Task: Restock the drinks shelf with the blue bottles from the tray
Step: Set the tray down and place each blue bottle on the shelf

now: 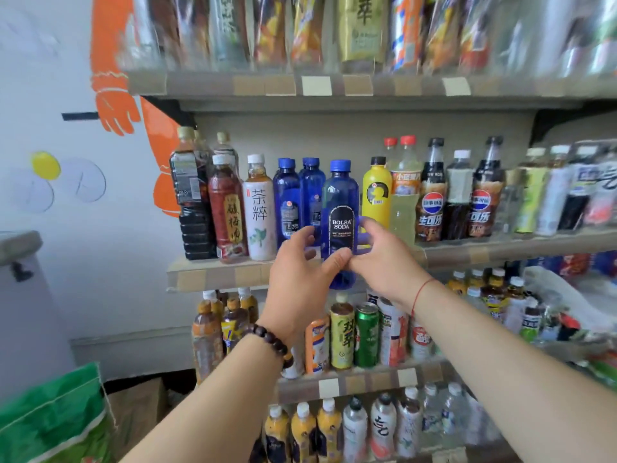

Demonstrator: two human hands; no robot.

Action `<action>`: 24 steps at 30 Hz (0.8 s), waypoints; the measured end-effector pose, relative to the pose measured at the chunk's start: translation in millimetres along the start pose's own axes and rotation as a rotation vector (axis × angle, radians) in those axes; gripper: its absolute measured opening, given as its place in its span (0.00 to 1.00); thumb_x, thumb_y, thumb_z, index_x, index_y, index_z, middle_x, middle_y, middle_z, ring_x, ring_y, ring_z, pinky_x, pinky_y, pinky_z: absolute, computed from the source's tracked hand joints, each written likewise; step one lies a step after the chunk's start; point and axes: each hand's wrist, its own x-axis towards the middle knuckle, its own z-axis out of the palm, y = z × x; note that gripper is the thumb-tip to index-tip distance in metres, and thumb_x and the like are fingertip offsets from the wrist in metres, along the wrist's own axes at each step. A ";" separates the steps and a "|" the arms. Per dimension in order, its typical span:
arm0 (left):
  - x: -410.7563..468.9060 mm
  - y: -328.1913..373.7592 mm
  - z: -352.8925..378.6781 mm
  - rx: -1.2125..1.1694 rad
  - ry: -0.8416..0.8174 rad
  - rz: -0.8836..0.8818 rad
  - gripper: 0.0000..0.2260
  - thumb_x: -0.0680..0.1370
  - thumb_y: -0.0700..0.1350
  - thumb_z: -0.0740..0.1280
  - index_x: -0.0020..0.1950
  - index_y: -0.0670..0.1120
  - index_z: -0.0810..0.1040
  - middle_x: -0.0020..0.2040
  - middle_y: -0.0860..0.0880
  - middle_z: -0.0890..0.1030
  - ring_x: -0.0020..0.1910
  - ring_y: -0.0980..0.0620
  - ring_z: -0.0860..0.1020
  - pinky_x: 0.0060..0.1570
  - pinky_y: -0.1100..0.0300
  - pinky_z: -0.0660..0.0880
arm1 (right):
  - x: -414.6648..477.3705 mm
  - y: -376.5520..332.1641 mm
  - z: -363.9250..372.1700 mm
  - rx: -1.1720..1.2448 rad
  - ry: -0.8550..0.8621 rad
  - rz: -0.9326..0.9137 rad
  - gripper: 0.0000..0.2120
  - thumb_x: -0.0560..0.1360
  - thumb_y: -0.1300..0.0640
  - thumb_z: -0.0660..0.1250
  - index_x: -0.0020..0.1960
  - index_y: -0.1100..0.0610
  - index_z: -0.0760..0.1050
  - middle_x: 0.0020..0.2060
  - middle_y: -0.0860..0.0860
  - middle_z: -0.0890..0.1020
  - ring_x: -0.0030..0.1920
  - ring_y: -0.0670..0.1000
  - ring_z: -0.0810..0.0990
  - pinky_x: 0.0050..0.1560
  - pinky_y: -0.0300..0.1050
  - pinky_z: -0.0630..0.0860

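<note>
Head view of a drinks shelf [217, 275] during restocking. 1 blue bottle [340, 208], capped in blue and labelled "BOLSA SODA", is held upright in both hands in front of the shelf's front edge, with its base lower than the shelf surface. The left hand [300, 272] is clamped on the bottle's lower left side; its thumb is laid across the front below the label and its fingers are curled behind. The right hand [384, 259] is closed round the lower right side, with its fingers wrapped behind the bottle and its thumb meeting the left thumb at the front.

The held bottle is placed before the gap between the shelved blue bottles [287, 198], which are lined up in 2 rows just to its left, and a yellow bottle [376, 192] on its right. A white tea bottle [258, 208] is seen left of the blue rows, and cola bottles [432, 202] are seen right of the yellow one. A bead bracelet [270, 339] is worn on the left wrist and a red thread [420, 292] on the right. Further drinks are stocked on the blurred upper shelf [300, 85] and on the lower shelf [367, 382]. A green bag [56, 416] is seen at bottom left
</note>
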 end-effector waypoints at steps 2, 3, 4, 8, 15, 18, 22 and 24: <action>9.6 5.2 -8.9 0.048 0.012 -0.005 0.35 0.76 0.62 0.74 0.80 0.50 0.69 0.74 0.53 0.75 0.68 0.54 0.77 0.67 0.49 0.78 | 21.2 -8.1 -1.1 -0.018 0.012 0.002 0.25 0.70 0.58 0.81 0.58 0.38 0.74 0.49 0.47 0.86 0.48 0.48 0.87 0.50 0.49 0.85; 13.9 5.9 -13.5 0.063 0.017 -0.006 0.35 0.77 0.63 0.73 0.80 0.50 0.68 0.74 0.54 0.75 0.68 0.55 0.77 0.67 0.49 0.78 | 32.8 -10.0 -0.6 -0.031 0.018 0.005 0.25 0.70 0.57 0.82 0.59 0.41 0.75 0.49 0.47 0.86 0.48 0.48 0.87 0.50 0.48 0.84; 15.3 6.2 -17.8 0.077 0.018 -0.005 0.34 0.77 0.63 0.72 0.80 0.50 0.69 0.74 0.54 0.75 0.67 0.55 0.78 0.66 0.50 0.79 | 43.5 -10.3 1.0 -0.040 0.030 0.011 0.26 0.69 0.56 0.83 0.62 0.45 0.76 0.49 0.47 0.87 0.48 0.48 0.87 0.51 0.49 0.85; 20.7 -2.3 -34.8 0.099 0.032 -0.023 0.31 0.78 0.62 0.71 0.78 0.51 0.71 0.72 0.56 0.77 0.65 0.57 0.78 0.65 0.50 0.80 | 84.7 -8.8 11.8 -0.060 0.092 0.023 0.26 0.70 0.58 0.81 0.65 0.50 0.76 0.48 0.48 0.88 0.49 0.51 0.87 0.55 0.57 0.85; 20.2 -26.7 -55.6 0.085 0.017 -0.053 0.29 0.77 0.65 0.71 0.75 0.53 0.74 0.70 0.55 0.79 0.66 0.57 0.79 0.57 0.60 0.78 | 118.7 4.3 29.8 -0.131 0.080 0.027 0.24 0.71 0.60 0.80 0.64 0.53 0.77 0.52 0.50 0.86 0.54 0.55 0.86 0.58 0.55 0.83; 16.7 -35.6 -57.2 0.107 -0.002 -0.072 0.27 0.77 0.66 0.71 0.72 0.55 0.75 0.68 0.52 0.80 0.65 0.56 0.79 0.47 0.68 0.74 | 121.0 16.2 37.1 -0.165 0.072 0.030 0.27 0.69 0.61 0.81 0.66 0.55 0.77 0.55 0.52 0.86 0.54 0.55 0.86 0.59 0.57 0.83; 13.4 -47.0 -55.3 0.109 -0.008 -0.098 0.26 0.76 0.67 0.71 0.70 0.58 0.75 0.66 0.54 0.82 0.63 0.58 0.80 0.54 0.62 0.77 | 118.5 28.5 44.2 -0.136 0.048 0.034 0.28 0.71 0.62 0.80 0.68 0.54 0.77 0.54 0.50 0.85 0.54 0.54 0.85 0.57 0.52 0.83; 11.3 -51.3 -52.4 0.104 -0.021 -0.110 0.26 0.75 0.68 0.71 0.70 0.58 0.76 0.65 0.54 0.82 0.63 0.58 0.80 0.52 0.63 0.78 | 120.0 32.1 45.4 -0.123 0.041 0.033 0.26 0.71 0.62 0.80 0.67 0.53 0.77 0.53 0.50 0.85 0.53 0.54 0.85 0.56 0.52 0.83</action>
